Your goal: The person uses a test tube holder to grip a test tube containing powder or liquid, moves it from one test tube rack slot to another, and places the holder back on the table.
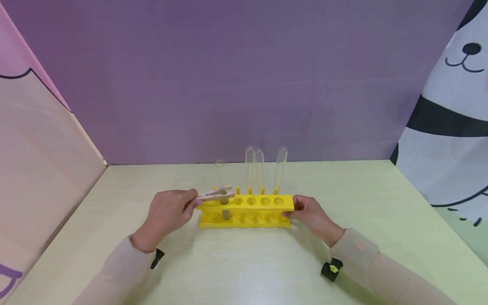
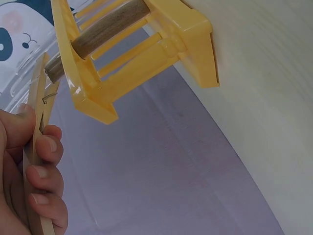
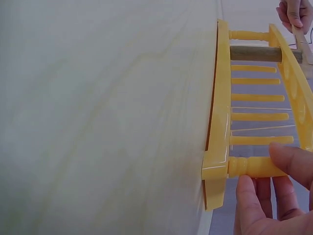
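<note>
My left hand grips a wooden test tube clamp, its fingers curled round the handle. The clamp's jaws lie either side of a test tube standing in a left-hand hole of the yellow test tube rack. Brown material fills the tube's lower part, and clear glass shows above it. At the rack's other end, my right hand holds the end post between thumb and fingers. The rack stands on the table.
Three clear test tubes, one of them the rightmost tube, stand upside down on pegs along the rack's back. The pale table meets a purple backdrop behind the rack. Printed panels, one with a panda, flank both sides.
</note>
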Action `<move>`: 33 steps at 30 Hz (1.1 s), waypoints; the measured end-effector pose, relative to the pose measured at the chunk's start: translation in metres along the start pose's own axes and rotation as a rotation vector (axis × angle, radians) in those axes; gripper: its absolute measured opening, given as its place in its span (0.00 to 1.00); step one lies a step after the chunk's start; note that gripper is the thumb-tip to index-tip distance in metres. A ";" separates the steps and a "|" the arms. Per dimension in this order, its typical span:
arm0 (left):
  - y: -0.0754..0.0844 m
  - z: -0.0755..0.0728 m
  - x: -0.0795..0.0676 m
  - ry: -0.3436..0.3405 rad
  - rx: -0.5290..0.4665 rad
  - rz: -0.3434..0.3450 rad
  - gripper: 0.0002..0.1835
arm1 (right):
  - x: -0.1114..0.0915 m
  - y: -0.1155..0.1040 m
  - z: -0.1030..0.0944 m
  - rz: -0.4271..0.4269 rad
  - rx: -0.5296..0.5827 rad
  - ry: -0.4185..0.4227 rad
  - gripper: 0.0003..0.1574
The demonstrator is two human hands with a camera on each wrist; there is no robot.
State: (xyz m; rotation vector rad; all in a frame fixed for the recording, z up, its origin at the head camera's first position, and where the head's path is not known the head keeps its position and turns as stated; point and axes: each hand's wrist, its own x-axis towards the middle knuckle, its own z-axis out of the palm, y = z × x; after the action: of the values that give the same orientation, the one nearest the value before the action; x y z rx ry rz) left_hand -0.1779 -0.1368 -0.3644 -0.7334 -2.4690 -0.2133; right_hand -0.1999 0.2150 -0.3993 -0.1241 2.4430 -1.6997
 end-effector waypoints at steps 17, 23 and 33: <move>0.001 -0.015 0.008 0.059 0.018 0.033 0.14 | -0.001 -0.002 0.000 0.012 0.005 -0.004 0.11; 0.000 -0.019 0.011 0.045 0.014 0.014 0.11 | -0.001 -0.003 0.000 0.025 -0.008 -0.005 0.11; -0.001 -0.027 0.014 0.093 0.018 0.032 0.13 | -0.001 -0.002 -0.001 0.005 -0.005 -0.014 0.12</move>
State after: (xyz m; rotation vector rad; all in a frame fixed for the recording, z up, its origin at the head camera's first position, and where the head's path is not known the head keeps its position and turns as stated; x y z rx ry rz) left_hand -0.1758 -0.1388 -0.3339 -0.7382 -2.3664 -0.2077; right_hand -0.1993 0.2151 -0.3974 -0.1294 2.4357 -1.6854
